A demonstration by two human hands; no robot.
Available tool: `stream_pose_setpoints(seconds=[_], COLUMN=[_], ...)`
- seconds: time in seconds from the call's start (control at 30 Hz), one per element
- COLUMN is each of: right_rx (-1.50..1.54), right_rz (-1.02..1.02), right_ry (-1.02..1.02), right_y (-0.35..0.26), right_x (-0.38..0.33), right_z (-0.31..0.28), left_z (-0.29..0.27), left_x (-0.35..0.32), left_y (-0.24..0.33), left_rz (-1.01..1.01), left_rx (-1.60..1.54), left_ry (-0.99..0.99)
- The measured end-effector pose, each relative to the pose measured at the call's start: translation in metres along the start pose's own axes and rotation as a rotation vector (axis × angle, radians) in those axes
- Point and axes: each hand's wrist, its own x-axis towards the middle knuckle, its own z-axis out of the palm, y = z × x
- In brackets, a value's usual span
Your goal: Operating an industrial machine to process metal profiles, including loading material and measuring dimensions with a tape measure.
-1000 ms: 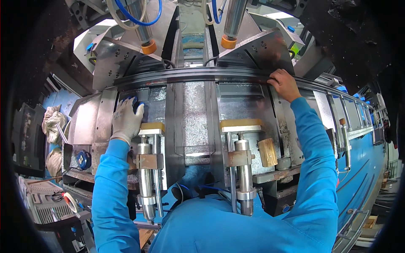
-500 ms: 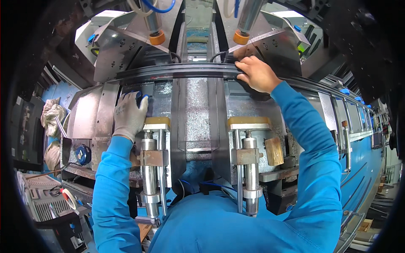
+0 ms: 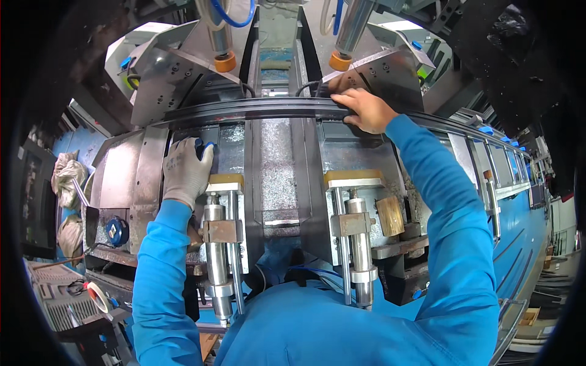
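A long curved dark metal strip [image 3: 256, 110] lies across the top of a steel press fixture [image 3: 278, 177]. My right hand [image 3: 363, 108], bare, grips the strip just right of the middle, fingers curled over its far edge. My left hand [image 3: 186, 171], in a grey work glove, rests flat on the fixture's left plate beside a small blue knob [image 3: 201, 146] and above a yellow-capped clamp cylinder [image 3: 221, 232]. A second clamp cylinder [image 3: 357, 238] stands below my right arm.
Two angled steel heads with orange collars [image 3: 226, 62] [image 3: 339, 61] hang over the fixture. A wooden block [image 3: 390, 216] sits at the right clamp. Rolled cloth bundles [image 3: 67, 177] and a tape roll [image 3: 97, 296] lie at left; blue racks with metal strips [image 3: 506, 183] run at right.
My right hand has slid left along the curved strip, from its right end to near the middle. My left hand has stayed on the left plate.
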Motion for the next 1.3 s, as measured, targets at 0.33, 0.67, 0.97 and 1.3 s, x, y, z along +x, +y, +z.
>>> stream_pose_setpoints(seconds=[0.33, 0.67, 0.97, 1.3], right_rx=[-0.183, -0.198, -0.151, -0.204], right_rz=[0.084, 0.070, 0.148, 0.092], right_ry=[0.032, 0.095, -0.076, -0.029], right_y=[0.029, 0.030, 0.023, 0.030], right_x=[-0.051, -0.051, -0.047, -0.049], right_z=[0.000, -0.001, -0.011, -0.005], left_z=[0.008, 0.004, 0.001, -0.005], left_x=[-0.003, -0.003, -0.005, -0.003], left_y=[-0.006, -0.002, -0.002, 0.004], left_rz=[0.013, 0.011, -0.003, -0.036], left_rx=[-0.004, -0.008, 0.015, 0.018], left_ry=[0.082, 0.105, 0.095, 0.011])
